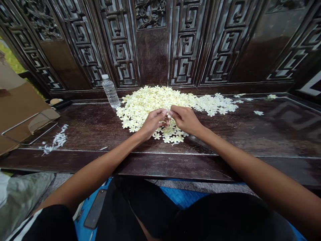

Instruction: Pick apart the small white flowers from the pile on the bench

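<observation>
A heap of pale yellow-white flowers (152, 98) lies on the dark wooden bench (95, 124). Over the front of the heap, my left hand (154, 122) and my right hand (185, 117) meet with their fingertips close together. Both are closed in a pinch. A small white flower (169, 114) shows between the fingertips, partly hidden by them. Below the hands, several loose flowers (170, 138) spread toward the bench's front edge. To the right, whiter flowers (217, 104) lie in a thinner layer.
A clear plastic bottle (110, 91) stands left of the heap. White scraps (56, 140) lie farther left, beside a cardboard box (25, 110) and a wire frame (30, 144). A carved wooden panel (152, 53) rises behind. Down by my legs is a phone (95, 209).
</observation>
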The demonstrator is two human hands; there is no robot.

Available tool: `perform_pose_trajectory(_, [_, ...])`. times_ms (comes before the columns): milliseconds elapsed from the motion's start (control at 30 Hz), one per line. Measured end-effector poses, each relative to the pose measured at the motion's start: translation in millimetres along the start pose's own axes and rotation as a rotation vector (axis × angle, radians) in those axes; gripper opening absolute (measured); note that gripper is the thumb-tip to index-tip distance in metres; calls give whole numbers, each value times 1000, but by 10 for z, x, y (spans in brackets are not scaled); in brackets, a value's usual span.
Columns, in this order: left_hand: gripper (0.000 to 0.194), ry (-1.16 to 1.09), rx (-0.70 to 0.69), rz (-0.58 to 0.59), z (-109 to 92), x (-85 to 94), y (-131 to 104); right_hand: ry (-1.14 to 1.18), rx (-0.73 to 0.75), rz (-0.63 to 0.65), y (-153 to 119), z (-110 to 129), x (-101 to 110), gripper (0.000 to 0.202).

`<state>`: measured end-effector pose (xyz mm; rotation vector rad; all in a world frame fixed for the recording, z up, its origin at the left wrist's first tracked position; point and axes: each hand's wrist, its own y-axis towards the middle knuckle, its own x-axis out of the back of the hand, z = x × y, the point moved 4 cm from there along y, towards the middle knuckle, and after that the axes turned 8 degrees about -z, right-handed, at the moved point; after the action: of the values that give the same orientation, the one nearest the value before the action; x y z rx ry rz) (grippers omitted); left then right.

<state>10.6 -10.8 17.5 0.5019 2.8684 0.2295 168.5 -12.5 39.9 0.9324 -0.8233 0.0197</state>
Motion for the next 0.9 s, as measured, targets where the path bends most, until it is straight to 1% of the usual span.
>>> perform_pose_trajectory(200, [18,54,-19,1,-23,-13,-4,41,-36,31,-12,-6,-25,27])
perform_pose_trajectory(600, [22,-11,-4,-2,-5,7,-2,-5,-28,30,6,-18,-21,25])
perform_pose_trajectory(900, [22,-42,58,-54,18,42,7,9,-67,77,22,-64,20,23])
